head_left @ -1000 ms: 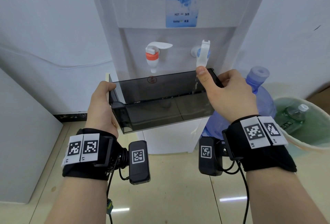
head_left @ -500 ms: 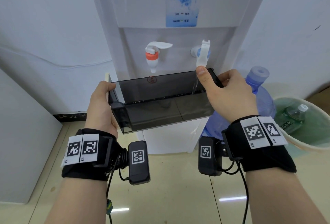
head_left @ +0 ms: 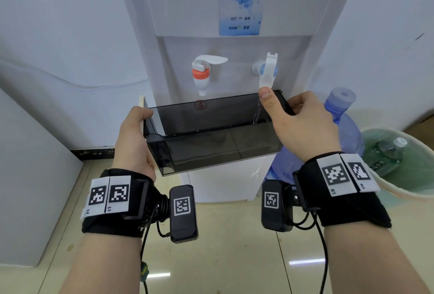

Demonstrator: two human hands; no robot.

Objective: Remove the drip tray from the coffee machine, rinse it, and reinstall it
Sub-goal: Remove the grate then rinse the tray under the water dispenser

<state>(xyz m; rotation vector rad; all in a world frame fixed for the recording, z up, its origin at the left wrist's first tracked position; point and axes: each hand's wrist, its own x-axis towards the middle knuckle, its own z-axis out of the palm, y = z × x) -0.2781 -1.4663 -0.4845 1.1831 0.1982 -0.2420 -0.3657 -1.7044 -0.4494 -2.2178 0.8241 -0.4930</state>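
The head view shows one dark, see-through drip tray (head_left: pixel 211 138) held in the air in front of one white water dispenser (head_left: pixel 187 12), below its two taps. The tray tilts so its open side faces the camera. It touches no floor or shelf; only the two hands carry it.

The left hand (head_left: pixel 133 143) grips the tray's left end, thumb laid along the top left corner and the other fingers hidden behind the end wall. The right hand (head_left: pixel 303 127) holds the right end: its fingers (head_left: pixel 298 102) curl round the far right corner, while the thumb (head_left: pixel 267 100) sticks up and presses the lever of the blue tap (head_left: pixel 267 72). A thin stream of water (head_left: pixel 257 113) runs from that tap down into the right part of the tray. The red tap (head_left: pixel 200 74) stands to the left of it, above the tray's back wall, untouched.

Each wrist wears one black band, two in all; the left band (head_left: pixel 112 202) and the right band (head_left: pixel 340 183) each carry two square-code tags, and one small black box hangs on the inner side of each.

On the tiled floor (head_left: pixel 234 258), right of the dispenser, stands one blue water jug (head_left: pixel 345 129), partly behind the right hand. Just beside it at the right edge sits one bin (head_left: pixel 399 190) with a green liner and one green bottle (head_left: pixel 385 155) lying inside.
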